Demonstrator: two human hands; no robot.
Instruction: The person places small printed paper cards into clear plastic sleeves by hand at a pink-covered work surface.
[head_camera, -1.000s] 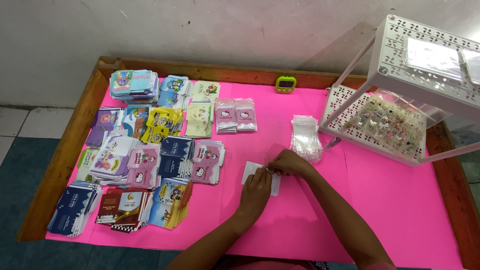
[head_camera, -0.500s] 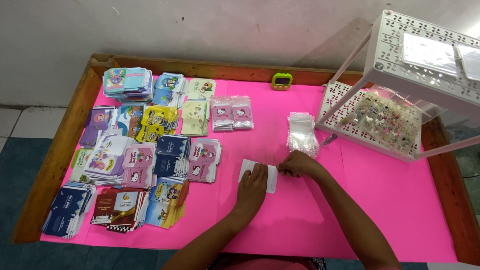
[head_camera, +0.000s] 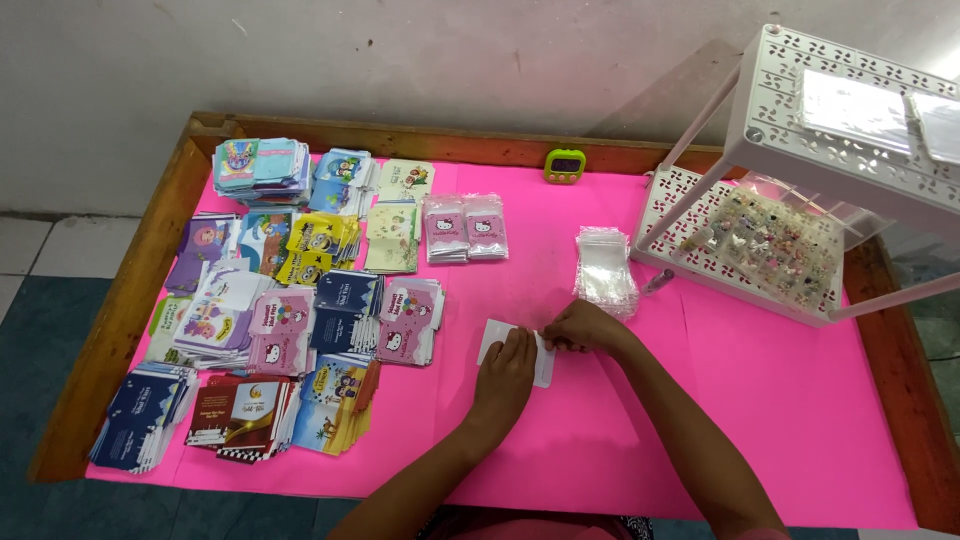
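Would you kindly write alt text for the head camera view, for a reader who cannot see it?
Two bare hands, left hand and right hand, press on a small white card on a pink-covered table. Stacks of colourful printed packets lie to the left, a pile of clear bags and a white perforated rack to the right.

Small white card flat on pink sheet, partly covered.

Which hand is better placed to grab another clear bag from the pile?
Probably the right hand: it sits just below the clear bag pile, while the left hand lies flat on the white card.
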